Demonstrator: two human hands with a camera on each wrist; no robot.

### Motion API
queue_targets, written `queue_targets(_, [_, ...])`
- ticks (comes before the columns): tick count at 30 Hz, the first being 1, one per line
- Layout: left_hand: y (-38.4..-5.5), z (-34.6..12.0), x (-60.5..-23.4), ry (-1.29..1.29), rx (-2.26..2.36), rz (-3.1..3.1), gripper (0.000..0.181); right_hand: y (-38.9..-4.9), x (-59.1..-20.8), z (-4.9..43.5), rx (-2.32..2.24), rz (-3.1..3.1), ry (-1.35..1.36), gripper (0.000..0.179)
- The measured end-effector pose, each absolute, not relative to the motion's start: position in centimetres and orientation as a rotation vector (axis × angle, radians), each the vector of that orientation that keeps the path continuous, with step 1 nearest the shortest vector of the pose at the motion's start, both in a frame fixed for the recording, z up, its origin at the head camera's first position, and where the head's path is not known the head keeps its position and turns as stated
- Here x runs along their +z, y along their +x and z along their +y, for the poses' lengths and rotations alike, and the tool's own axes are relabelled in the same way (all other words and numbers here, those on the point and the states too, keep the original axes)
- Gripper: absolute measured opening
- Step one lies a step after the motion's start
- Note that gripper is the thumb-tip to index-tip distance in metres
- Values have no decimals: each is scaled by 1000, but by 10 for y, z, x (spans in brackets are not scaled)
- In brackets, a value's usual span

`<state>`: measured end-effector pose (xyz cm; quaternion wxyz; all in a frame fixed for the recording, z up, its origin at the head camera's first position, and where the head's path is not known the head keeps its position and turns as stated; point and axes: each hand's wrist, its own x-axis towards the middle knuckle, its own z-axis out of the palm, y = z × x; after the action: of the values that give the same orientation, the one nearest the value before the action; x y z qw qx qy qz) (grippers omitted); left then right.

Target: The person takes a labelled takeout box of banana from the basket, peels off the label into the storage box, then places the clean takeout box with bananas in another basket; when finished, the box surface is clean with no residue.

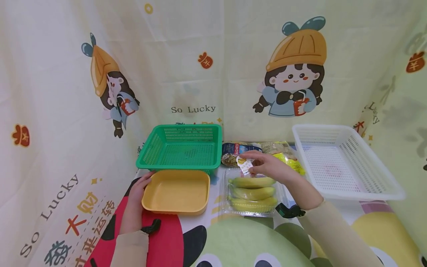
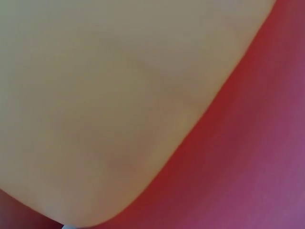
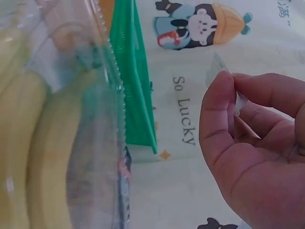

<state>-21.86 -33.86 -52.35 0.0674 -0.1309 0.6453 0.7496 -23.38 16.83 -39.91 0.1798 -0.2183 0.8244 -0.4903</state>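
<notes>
Banana label (image 1: 245, 165): small, white and thin, tilted just right of centre in the head view; a yellow banana motif tops it, with print below that we cannot read; the right wrist view shows us it nearly edge-on.
Right hand (image 1: 268, 167): thumb and forefinger closed in a pinch on the label, at the upper edge of the clear box (image 1: 248, 213) of bananas (image 1: 253, 193).
Left hand (image 1: 137, 189): fingers extended, resting against the yellow tub (image 1: 176, 193), left of centre.
</notes>
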Motion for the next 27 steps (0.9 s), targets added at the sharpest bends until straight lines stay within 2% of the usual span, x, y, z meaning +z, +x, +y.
queue_targets(8, [-207,-334,-512,-272,2439,1619,51,-250,-386,141,-1358,2246,-722,49])
queue_targets(15, [-204,-332,-516,-183,2492,1664,51,-260,-385,112,-1350,2129,-773,48])
queue_targets(27, [-205,-330,-516,-276,2465,1713,49,-271,-401,50,-1386,2004,-709,46])
